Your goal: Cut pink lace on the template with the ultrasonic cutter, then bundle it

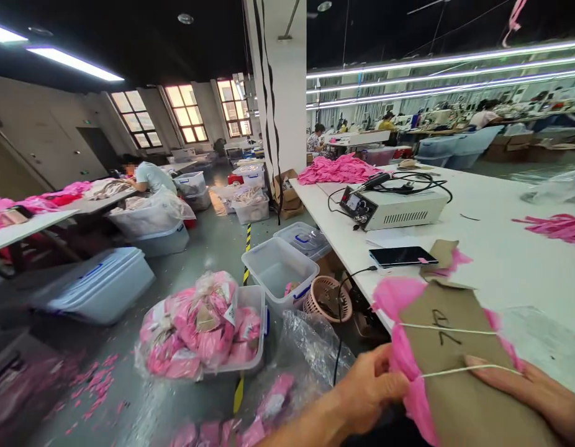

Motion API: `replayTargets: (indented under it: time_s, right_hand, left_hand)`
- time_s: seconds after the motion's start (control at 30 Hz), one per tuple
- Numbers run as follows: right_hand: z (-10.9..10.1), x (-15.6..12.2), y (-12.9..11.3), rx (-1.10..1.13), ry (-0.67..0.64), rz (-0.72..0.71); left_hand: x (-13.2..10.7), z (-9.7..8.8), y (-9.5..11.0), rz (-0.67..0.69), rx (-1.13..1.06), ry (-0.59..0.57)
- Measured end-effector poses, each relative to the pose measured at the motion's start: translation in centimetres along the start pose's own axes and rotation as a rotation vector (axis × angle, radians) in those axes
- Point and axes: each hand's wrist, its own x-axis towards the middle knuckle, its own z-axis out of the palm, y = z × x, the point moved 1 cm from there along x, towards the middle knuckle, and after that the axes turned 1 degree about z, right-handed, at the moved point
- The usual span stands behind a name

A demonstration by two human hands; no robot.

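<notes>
A bundle of pink fabric [397, 358] is tied with white string around a piece of brown cardboard [455, 366], which bears handwritten black marks. My left hand [362, 388] pinches the bundle's left edge, thumb and fingers closed on the pink fabric. On the other side my right hand [534, 394] holds the bundle's right edge, its thumb lying over the cardboard near the lower string. The fingers beneath are hidden. Just beyond the bundle, a black phone [403, 256] and a torn cardboard scrap [440, 256] with pink fabric lie on the white table [492, 248].
A white box-shaped machine [408, 210] with coiled black cable stands behind the phone, near a pink fabric heap [336, 169]. Below the table edge are a pink basket [328, 299], a clear plastic bin [280, 267] and a bag of pink bundles [189, 329]. People work farther back.
</notes>
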Motion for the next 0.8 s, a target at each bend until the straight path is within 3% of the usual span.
replayTargets:
  time_s: [0.03, 0.1, 0.2, 0.3, 0.4, 0.47, 0.53, 0.63, 0.7, 0.8]
  right_hand:
    - [1.9, -0.2, -0.4, -0.009, -0.064, 0.032]
    - [5.7, -0.9, -1.4, -0.119, -0.284, -0.043]
    - [9.8, -2.0, -2.3, -0.259, -0.4, -0.182]
    - [11.8, -2.3, -2.3, -0.349, -0.445, -0.232]
    - [12.2, -1.7, -2.4, -0.357, -0.472, -0.218]
    - [11.5, 0.0, -2.9, -0.389, -0.427, -0.209]
    - [10.1, 2.8, -4.0, -0.493, -0.262, -0.274]
    - [7.3, 8.7, -5.9, -0.681, 0.061, -0.556]
    - [6.1, 12.7, -6.7, -0.819, 0.098, -0.783]
    - [5.4, 16.8, -6.5, -1.002, 0.047, -1.005]
  left_hand:
    - [-0.9, -0.2, -0.2, -0.016, -0.075, 0.02]
    - [-2.4, -0.9, -0.6, -0.079, -0.263, 0.131]
    - [-4.1, -2.5, -1.5, -0.182, -0.427, 0.319]
    - [-5.3, -4.5, -2.5, -0.214, -0.427, 0.391]
    - [-6.0, -7.6, -3.3, -0.245, -0.407, 0.504]
    - [-5.9, -11.2, -3.6, -0.262, -0.367, 0.616]
    - [-5.4, -16.1, -3.6, -0.246, -0.295, 0.748]
    - [-4.2, -24.5, -3.8, -0.266, -0.143, 0.89]
    - [-3.0, -29.7, -4.0, -0.318, -0.037, 0.925]
    - [-0.7, -36.0, -4.4, -0.367, 0.12, 0.93]
